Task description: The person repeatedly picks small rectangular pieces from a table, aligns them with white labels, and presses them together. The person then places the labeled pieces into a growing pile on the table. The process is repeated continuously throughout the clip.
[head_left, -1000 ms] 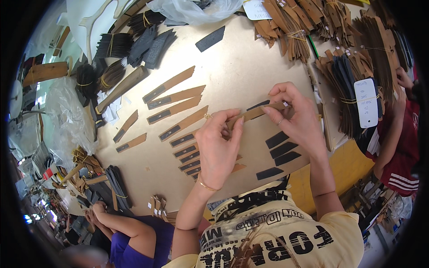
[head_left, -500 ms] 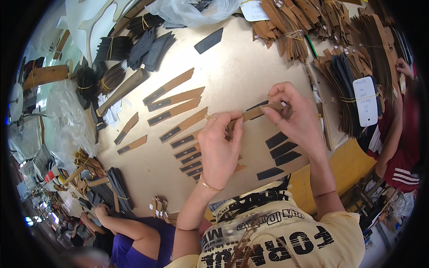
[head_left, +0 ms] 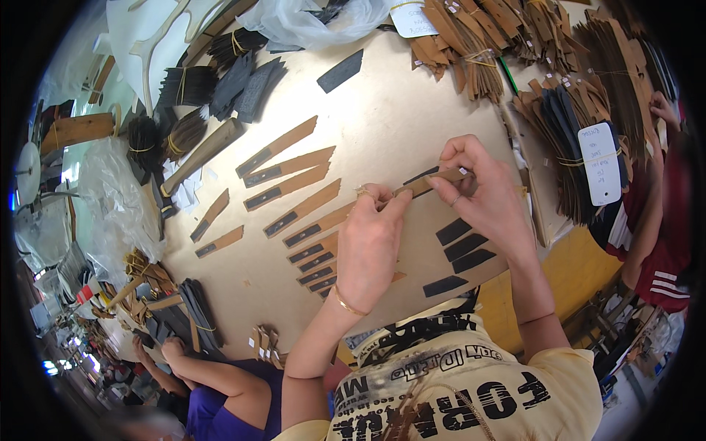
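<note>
A tan strip (head_left: 434, 180) is pinched between the left hand (head_left: 371, 242) and right hand (head_left: 482, 192), both grips closed on it, above the tabletop (head_left: 397, 117).

Strip (head_left: 430, 181) middle hidden under hands; left hand (head_left: 370, 246) covers lower tan pieces (head_left: 312, 242); co-worker (head_left: 654, 220) cut off at right rim.

A pale work table (head_left: 412, 125) is seen, with rows of tan strips with dark ends (head_left: 290, 187) laid out on it. Four black patches (head_left: 460, 250) are set side by side near its right edge. Bundles of brown strips (head_left: 471, 44) tied with bands are heaped along the far edge, and dark bundles (head_left: 235, 81) are piled at the far left. A white tag (head_left: 599, 162) is fixed to a stack at the right. A clear plastic bag (head_left: 309, 18) is crumpled at the top.
</note>
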{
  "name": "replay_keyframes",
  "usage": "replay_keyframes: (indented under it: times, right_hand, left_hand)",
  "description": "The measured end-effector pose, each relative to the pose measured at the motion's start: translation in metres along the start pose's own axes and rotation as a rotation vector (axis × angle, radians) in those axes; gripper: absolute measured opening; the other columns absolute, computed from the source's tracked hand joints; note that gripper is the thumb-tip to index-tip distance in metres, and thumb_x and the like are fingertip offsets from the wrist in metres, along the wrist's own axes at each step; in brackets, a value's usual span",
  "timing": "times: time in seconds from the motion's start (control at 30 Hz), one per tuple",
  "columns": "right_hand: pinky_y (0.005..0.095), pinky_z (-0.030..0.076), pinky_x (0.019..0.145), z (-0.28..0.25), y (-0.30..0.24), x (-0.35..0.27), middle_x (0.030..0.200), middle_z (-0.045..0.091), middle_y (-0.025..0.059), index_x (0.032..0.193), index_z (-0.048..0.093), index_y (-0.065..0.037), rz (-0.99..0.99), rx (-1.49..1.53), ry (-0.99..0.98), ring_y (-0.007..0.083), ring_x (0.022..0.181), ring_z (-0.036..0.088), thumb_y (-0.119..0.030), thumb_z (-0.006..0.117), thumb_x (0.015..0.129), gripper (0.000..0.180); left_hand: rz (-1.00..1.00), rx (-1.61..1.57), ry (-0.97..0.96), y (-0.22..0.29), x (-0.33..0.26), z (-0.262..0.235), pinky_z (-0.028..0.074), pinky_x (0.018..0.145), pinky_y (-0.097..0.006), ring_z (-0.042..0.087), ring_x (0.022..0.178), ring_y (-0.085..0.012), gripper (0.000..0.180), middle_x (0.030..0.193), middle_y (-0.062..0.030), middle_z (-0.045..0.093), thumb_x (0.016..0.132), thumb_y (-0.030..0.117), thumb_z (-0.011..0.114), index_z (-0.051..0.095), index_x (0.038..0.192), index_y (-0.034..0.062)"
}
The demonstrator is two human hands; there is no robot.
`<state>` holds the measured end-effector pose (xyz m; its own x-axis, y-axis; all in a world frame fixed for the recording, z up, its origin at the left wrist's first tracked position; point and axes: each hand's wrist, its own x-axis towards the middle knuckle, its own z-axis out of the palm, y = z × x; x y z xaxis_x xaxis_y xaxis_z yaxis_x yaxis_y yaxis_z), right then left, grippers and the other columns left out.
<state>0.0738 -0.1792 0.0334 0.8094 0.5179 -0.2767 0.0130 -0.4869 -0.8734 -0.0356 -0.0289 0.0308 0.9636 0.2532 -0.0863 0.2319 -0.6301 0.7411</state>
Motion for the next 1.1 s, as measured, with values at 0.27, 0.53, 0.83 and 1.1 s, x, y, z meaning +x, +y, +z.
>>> replay_keyframes:
  times: [0.27, 0.53, 0.83, 1.1]
  right_hand:
    - [0.0224, 0.044, 0.061, -0.002, 0.003, -0.008, 0.087, 0.064, 0.0020, 0.111, 0.055, -0.003, -0.057, -0.058, 0.074, 0.0063, 0.068, 0.054, -0.004, 0.073, 0.084, 0.032]
    - [0.0211, 0.045, 0.066, -0.006, 0.011, -0.011, 0.086, 0.061, -0.0001, 0.119, 0.055, -0.004, -0.024, 0.038, 0.107, 0.0054, 0.072, 0.054, -0.003, 0.073, 0.086, 0.037]
    - [0.0254, 0.049, 0.058, 0.001, 0.015, -0.013, 0.082, 0.063, 0.0063, 0.117, 0.051, -0.004, -0.137, -0.030, 0.181, 0.0115, 0.064, 0.060, -0.001, 0.069, 0.087, 0.035]
    - [0.0261, 0.050, 0.058, 0.008, 0.014, -0.013, 0.085, 0.061, 0.0081, 0.115, 0.050, -0.004, -0.123, -0.076, 0.205, 0.0135, 0.064, 0.061, -0.001, 0.070, 0.086, 0.035]
  left_hand:
    - [0.057, 0.243, -0.033, 0.008, -0.002, 0.005, 0.053, 0.064, -0.038, 0.065, 0.078, -0.0279, 0.026, 0.098, -0.0134, 0.059, 0.085, -0.003, 0.062, 0.071, 0.108, 0.0015]
    - [0.062, 0.269, -0.015, 0.012, -0.002, 0.005, 0.053, 0.066, -0.039, 0.065, 0.080, -0.0304, 0.026, 0.098, -0.0145, 0.059, 0.084, -0.004, 0.062, 0.071, 0.108, 0.0006]
    - [0.058, 0.289, -0.083, 0.011, -0.003, 0.005, 0.052, 0.073, -0.039, 0.063, 0.084, -0.0309, 0.034, 0.104, -0.0152, 0.057, 0.080, -0.003, 0.060, 0.064, 0.114, -0.0026]
    - [0.052, 0.272, -0.006, 0.011, -0.002, 0.007, 0.052, 0.065, -0.039, 0.065, 0.078, -0.0299, 0.024, 0.097, -0.0140, 0.059, 0.084, -0.004, 0.062, 0.071, 0.106, 0.0010]
